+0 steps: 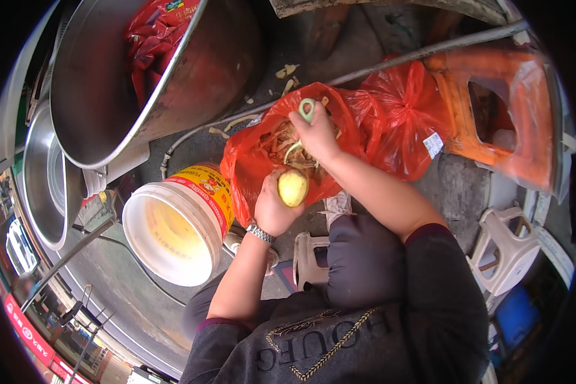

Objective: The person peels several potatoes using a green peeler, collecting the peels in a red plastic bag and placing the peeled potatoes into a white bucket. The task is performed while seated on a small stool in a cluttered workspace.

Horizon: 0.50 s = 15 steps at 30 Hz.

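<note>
My left hand [274,201], with a metal watch on its wrist, holds a peeled yellow potato [293,187] at the near edge of an open red plastic bag [242,158]. Above the bag, my right hand [318,132] is closed on a light green peeler [306,110]. The peeler's lower end hangs over a heap of peelings [278,139] inside the bag, a little beyond the potato. What shows of the potato's surface is mostly bare of skin, with a darker patch at its upper rim.
A white plastic bucket [173,235] with a yellow and red label lies tilted at left. Beyond it stands a large metal pot [211,81] holding red packaging [158,43]. A tied red bag [408,110] and an orange stool [461,105] are at right. Peel scraps [288,72] and a hose [197,129] lie on the floor.
</note>
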Tool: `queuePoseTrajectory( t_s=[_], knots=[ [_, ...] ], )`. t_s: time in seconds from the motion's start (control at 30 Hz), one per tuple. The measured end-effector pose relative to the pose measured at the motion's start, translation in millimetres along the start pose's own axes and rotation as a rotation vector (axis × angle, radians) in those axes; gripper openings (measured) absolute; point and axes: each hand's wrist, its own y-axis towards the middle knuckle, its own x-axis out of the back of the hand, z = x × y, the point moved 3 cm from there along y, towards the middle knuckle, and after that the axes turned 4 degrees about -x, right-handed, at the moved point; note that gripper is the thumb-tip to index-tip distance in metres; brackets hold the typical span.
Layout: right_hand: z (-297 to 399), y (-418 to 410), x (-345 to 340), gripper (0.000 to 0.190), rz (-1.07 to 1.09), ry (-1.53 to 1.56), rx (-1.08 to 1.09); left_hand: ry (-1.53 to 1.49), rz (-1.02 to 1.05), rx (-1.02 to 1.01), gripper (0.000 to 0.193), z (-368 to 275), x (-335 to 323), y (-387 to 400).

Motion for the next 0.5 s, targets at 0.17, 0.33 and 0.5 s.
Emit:
queuePoseTrajectory(
  t_s=[0.17, 0.33, 0.5],
  knots=[
    [2.3, -24.1, -7.7, 0.018, 0.078, 0.315, -0.309, -0.098, -0.091, 0.042, 0.082, 12.5, -2.4, -0.9],
    [-13.2, 3.5, 23.6, 0.020, -0.136, 0.251, -0.122, -0.145, -0.088, -0.079, 0.082, 5.0, -2.6, -7.4],
    [-10.4, -23.2, -1.5, 0.019, 0.032, 0.295, -0.160, -0.182, -0.081, 0.000, 0.081, 8.6, -4.3, 5.4]
  ],
)
